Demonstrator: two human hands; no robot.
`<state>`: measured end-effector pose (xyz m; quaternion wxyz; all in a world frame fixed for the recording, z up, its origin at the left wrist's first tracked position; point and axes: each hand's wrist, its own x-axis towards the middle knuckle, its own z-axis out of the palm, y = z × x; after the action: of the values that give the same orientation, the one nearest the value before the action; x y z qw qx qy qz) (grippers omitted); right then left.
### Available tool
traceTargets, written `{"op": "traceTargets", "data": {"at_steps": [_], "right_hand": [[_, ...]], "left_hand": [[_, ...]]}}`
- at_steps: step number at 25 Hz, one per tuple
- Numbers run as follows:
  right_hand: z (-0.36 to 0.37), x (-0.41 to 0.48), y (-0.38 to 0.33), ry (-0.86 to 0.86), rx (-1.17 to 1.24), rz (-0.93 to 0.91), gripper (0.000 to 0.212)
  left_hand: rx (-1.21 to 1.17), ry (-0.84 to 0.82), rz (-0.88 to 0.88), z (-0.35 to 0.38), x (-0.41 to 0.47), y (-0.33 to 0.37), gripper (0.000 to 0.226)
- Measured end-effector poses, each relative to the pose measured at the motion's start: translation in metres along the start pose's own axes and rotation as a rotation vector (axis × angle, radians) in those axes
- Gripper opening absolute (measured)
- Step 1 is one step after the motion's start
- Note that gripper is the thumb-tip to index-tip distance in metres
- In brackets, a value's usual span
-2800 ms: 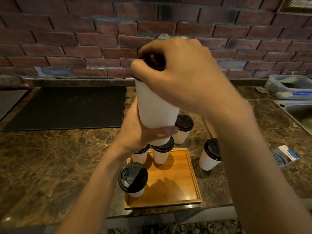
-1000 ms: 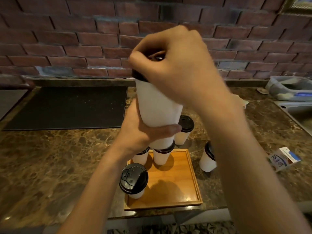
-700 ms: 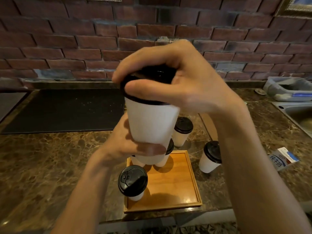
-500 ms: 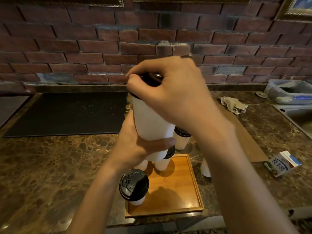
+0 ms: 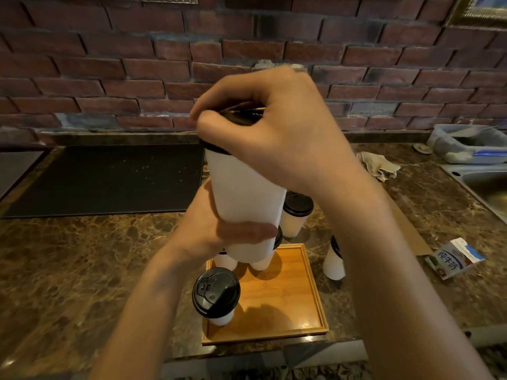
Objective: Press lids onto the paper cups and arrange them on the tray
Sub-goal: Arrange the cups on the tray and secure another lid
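I hold a white paper cup in the air above the wooden tray. My left hand grips the cup's lower part. My right hand is clamped over its black lid from above. A lidded cup stands at the tray's near left corner. Two more cups stand at the tray's far edge, mostly hidden behind the held cup. Off the tray, one lidded cup stands behind it and another to its right, partly hidden by my right forearm.
A dark marble counter runs along a brick wall. A black mat lies at the back left. On the right are a milk carton, a crumpled cloth, a sink and a plastic container.
The held cup tilted toward me and came back upright while my right hand kept working around the lid. The view shifted slightly. The cups on the tray have not moved.
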<state>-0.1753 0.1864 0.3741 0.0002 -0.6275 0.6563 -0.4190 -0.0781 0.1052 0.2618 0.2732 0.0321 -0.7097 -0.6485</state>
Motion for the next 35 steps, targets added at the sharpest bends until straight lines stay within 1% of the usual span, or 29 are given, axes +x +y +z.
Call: {"op": "traceTargets", "data": {"at_steps": [1, 3, 5, 7, 10, 12, 13, 15, 17, 18, 20, 21, 23, 25, 27, 29, 32, 35], "right_hand": [[0.005, -0.001, -0.003, 0.061, -0.05, 0.011, 0.017], [0.008, -0.002, -0.008, 0.129, -0.068, -0.001, 0.017], [0.006, -0.001, -0.011, 0.149, -0.058, -0.016, 0.016], [0.004, 0.0, -0.012, 0.163, -0.067, -0.03, 0.015], [0.002, 0.003, -0.011, 0.165, -0.08, -0.018, 0.012], [0.002, 0.001, -0.007, 0.157, -0.041, -0.017, 0.013], [0.001, -0.001, -0.005, 0.156, -0.011, -0.012, 0.02], [-0.002, -0.009, 0.002, 0.164, 0.06, 0.019, 0.046], [-0.006, -0.021, 0.012, 0.158, 0.193, 0.099, 0.072], [-0.008, -0.028, 0.016, 0.143, 0.283, 0.159, 0.081], [-0.009, -0.04, 0.025, 0.075, 0.422, 0.292, 0.091], [-0.007, -0.046, 0.029, 0.02, 0.452, 0.335, 0.09], [0.003, -0.055, 0.038, -0.091, 0.485, 0.374, 0.082], [0.017, -0.059, 0.041, -0.134, 0.552, 0.42, 0.073], [0.026, -0.06, 0.042, -0.111, 0.63, 0.44, 0.068], [0.031, -0.059, 0.042, -0.057, 0.63, 0.452, 0.07], [0.035, -0.058, 0.042, 0.004, 0.555, 0.468, 0.081], [0.035, -0.057, 0.042, -0.005, 0.507, 0.48, 0.082]], "left_hand": [[0.014, 0.038, 0.009, 0.002, -0.001, 0.001, 0.054], [0.03, 0.076, -0.001, 0.0, -0.002, 0.003, 0.058], [0.062, 0.068, -0.007, 0.0, -0.002, 0.006, 0.067], [0.076, 0.06, -0.014, 0.001, 0.0, 0.006, 0.069], [0.061, 0.089, -0.038, 0.001, 0.0, 0.005, 0.073], [0.072, 0.109, -0.026, -0.001, 0.001, 0.004, 0.076], [0.085, 0.108, -0.011, -0.003, 0.001, 0.004, 0.077], [0.107, 0.099, 0.008, -0.004, 0.002, 0.005, 0.08], [0.101, 0.128, 0.011, -0.005, 0.002, 0.002, 0.082], [0.086, 0.152, 0.013, -0.006, 0.002, 0.0, 0.082], [0.054, 0.179, 0.008, -0.008, 0.002, -0.003, 0.078], [0.042, 0.18, 0.003, -0.01, 0.001, -0.005, 0.076], [0.021, 0.17, -0.015, -0.012, 0.001, -0.009, 0.072], [0.003, 0.139, -0.049, -0.011, 0.001, -0.011, 0.069], [0.005, 0.101, -0.069, -0.009, 0.001, -0.012, 0.074], [0.026, 0.085, -0.067, -0.008, 0.001, -0.012, 0.08], [0.036, 0.116, -0.071, -0.007, 0.0, -0.01, 0.067], [0.084, 0.123, -0.112, -0.008, -0.002, -0.01, 0.059]]}}
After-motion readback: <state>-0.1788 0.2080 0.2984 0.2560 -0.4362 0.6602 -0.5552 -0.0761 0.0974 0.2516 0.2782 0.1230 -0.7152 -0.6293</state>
